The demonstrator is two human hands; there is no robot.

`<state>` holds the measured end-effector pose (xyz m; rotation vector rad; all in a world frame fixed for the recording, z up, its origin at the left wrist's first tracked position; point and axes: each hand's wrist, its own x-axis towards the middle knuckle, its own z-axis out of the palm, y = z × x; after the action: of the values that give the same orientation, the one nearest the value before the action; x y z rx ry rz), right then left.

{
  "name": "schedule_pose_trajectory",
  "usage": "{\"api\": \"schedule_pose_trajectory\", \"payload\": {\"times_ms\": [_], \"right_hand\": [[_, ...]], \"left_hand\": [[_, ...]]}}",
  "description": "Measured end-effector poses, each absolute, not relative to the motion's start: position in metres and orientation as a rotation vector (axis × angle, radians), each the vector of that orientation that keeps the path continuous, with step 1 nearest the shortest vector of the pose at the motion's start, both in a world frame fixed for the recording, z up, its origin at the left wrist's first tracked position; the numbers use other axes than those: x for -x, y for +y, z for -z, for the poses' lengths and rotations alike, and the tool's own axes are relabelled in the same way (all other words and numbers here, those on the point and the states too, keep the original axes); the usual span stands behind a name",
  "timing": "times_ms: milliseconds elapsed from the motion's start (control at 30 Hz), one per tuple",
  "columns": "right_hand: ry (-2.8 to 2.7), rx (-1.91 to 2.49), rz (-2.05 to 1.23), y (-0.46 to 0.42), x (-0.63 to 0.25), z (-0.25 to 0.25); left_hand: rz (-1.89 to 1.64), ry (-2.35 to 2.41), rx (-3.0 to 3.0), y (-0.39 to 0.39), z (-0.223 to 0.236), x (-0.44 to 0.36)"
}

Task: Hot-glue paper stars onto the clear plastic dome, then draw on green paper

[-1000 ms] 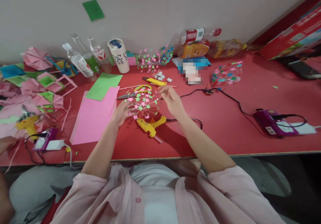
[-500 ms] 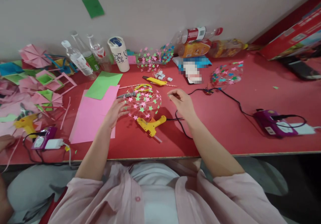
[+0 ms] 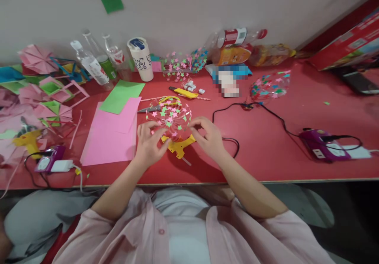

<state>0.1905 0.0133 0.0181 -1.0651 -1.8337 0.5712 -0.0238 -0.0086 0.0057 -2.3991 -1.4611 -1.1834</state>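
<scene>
A clear plastic dome, perhaps a cut bottle piece, covered in pink and green star stickers (image 3: 170,118) sits before me on the red table. By its left side is my left hand (image 3: 149,143), thumb and fingers apart around nothing I can see. My right hand (image 3: 209,135) is at the dome's right edge, thumb and forefinger pinched together; anything between them is too small to make out. Partly under the dome's near edge lies a yellow glue gun (image 3: 177,148) with a clear glue stick poking out. Scissors with yellow handles (image 3: 152,108) lie behind the dome.
Pink paper (image 3: 108,137) and green paper (image 3: 122,96) lie left. A yellow utility knife (image 3: 185,93) is behind the dome. Bottles (image 3: 233,38) and a tumbler (image 3: 142,60) line the wall. A star-covered plastic piece (image 3: 271,85) and purple power strip (image 3: 325,145) are at right, with a black cord (image 3: 278,116).
My left hand has come right and nearer me, beside the dome. My right hand has moved left and down to the dome's right edge, still pinched. The glue gun's cord has shifted.
</scene>
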Motion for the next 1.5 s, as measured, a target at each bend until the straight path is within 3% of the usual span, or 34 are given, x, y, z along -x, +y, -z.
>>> {"api": "schedule_pose_trajectory", "payload": {"times_ms": [200,967,1500], "right_hand": [[-1.988,0.962,-0.410,0.008,-0.179,-0.010],[-1.983,0.987,-0.385,0.006,-0.179,-0.005],[-2.005,1.003,-0.373,0.005,-0.178,-0.003]], "left_hand": [[1.067,-1.496,2.349,-0.003,0.004,0.000],[1.365,-1.810,2.442,-0.003,0.001,0.017],[1.195,-1.649,2.462,0.000,0.003,0.003]]}}
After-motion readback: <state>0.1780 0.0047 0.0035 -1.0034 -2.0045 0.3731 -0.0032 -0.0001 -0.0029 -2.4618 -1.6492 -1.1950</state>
